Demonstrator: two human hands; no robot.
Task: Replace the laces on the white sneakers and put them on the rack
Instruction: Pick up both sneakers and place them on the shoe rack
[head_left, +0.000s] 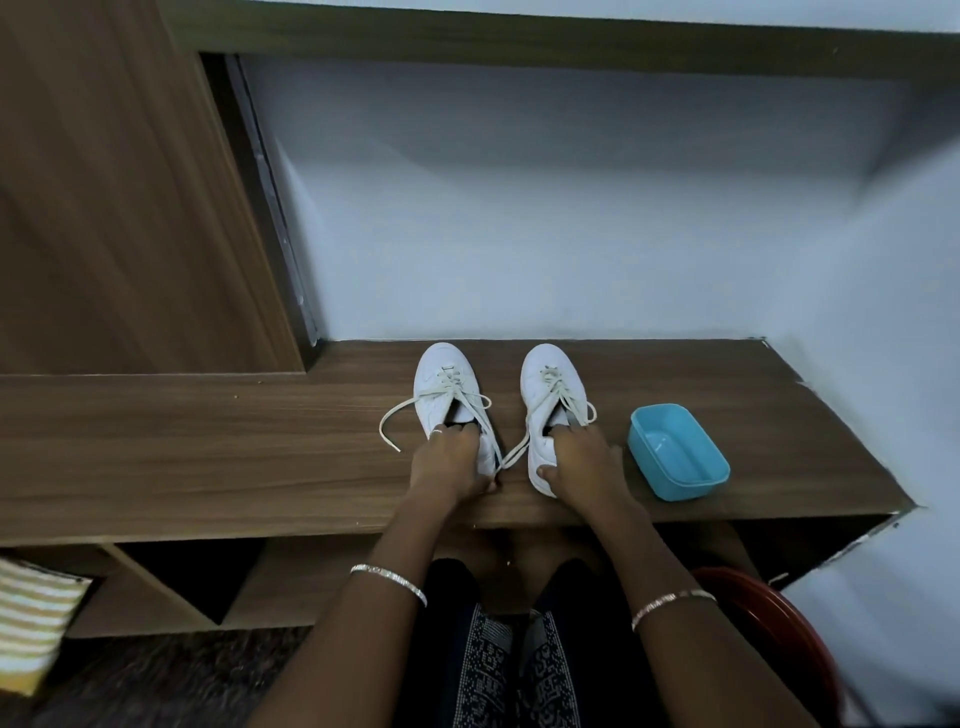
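Observation:
Two white sneakers stand side by side on a brown wooden shelf top (208, 441), toes pointing at the wall. My left hand (449, 462) grips the heel of the left sneaker (447, 379), fingers tucked into its opening. My right hand (582, 462) grips the heel of the right sneaker (550, 374) the same way, thumb on its outer side. Both shoes carry off-white laces, untied. The loose lace ends (387, 423) trail over the wood to the left and between the shoes.
A light blue plastic tub (678, 452) sits on the shelf just right of the right sneaker. Open compartments (192, 577) lie below the shelf top. A red round object (769, 613) is at lower right, a striped cloth (31, 623) at lower left. A wooden panel (104, 208) rises at left.

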